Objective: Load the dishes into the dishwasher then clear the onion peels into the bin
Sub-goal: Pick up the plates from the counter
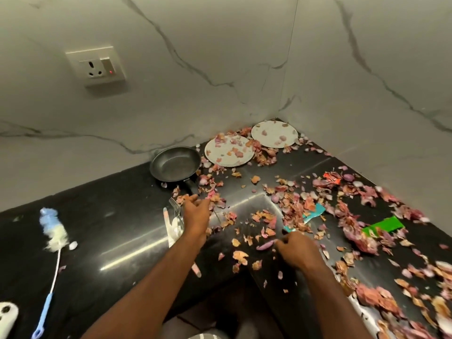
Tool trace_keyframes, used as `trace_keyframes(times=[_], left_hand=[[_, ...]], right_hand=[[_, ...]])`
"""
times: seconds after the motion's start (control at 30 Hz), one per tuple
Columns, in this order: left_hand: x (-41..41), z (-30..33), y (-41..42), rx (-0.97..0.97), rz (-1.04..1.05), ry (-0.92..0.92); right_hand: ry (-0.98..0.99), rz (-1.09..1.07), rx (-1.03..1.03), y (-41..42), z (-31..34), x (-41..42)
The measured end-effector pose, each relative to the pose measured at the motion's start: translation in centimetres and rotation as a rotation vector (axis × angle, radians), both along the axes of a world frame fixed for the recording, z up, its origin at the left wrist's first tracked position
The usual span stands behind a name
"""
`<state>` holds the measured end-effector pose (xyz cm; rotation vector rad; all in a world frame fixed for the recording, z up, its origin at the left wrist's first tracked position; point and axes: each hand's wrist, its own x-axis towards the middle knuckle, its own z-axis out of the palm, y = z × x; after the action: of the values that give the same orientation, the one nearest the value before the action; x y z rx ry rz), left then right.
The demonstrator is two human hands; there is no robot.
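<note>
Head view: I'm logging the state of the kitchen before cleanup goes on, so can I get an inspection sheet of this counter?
Surface: black counter, glossy, strewn with onion peels.
Job's things: pan and two plates by the corner, peels on both plates; forks beside the left hand.
Clutter: bottle brush, green wrapper, teal scrap.
Hands: left hand reaching among the peels; right hand, fingers curled, contents unclear.
Cables: nothing seen.
Surroundings: marble walls, wall socket.

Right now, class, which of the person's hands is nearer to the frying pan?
Left. The left hand reaches out just below the frying pan, near its handle. The right hand is farther back and off to the right, among the onion peels.
</note>
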<state>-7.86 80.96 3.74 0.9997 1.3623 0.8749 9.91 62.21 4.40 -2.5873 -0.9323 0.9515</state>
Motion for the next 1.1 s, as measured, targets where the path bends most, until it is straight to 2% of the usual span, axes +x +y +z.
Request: trace_keyframes(times=[0.1,0.2,0.37,0.47,0.73,0.97,1.1], left_hand=[[1.0,0.0,3.2,0.041,0.044,0.017],[2.8,0.0,5.4,0.047,-0.036,-0.073],[8.0,-0.4,8.9,-0.151,-0.119,-0.167],[10.7,-0.4,10.7,-0.267,-0.128,-0.158],[16.3,-1.4,15.2,-0.365,-0.152,-0.099],[18.5,0.3,15.7,-0.548,-0.091,-0.318],[19.1,2.6,17.5,-0.549,0.019,-0.436]], right_hand=[[-0.028,0.030,-0.102,1.6,0.3,1.5],[-0.035,0.049,-0.167,2.9,0.6,2.5],[0.020,0.105,-0.239,5.6,2.1,2.6],[0.053,0.123,-0.260,7.3,3.6,1.6],[0.004,0.144,-0.271,7.4,3.7,1.3],[-0.070,0.200,-0.328,7.1,2.4,0.9],[-0.068,0.175,-0.293,7.0,2.2,0.8]])
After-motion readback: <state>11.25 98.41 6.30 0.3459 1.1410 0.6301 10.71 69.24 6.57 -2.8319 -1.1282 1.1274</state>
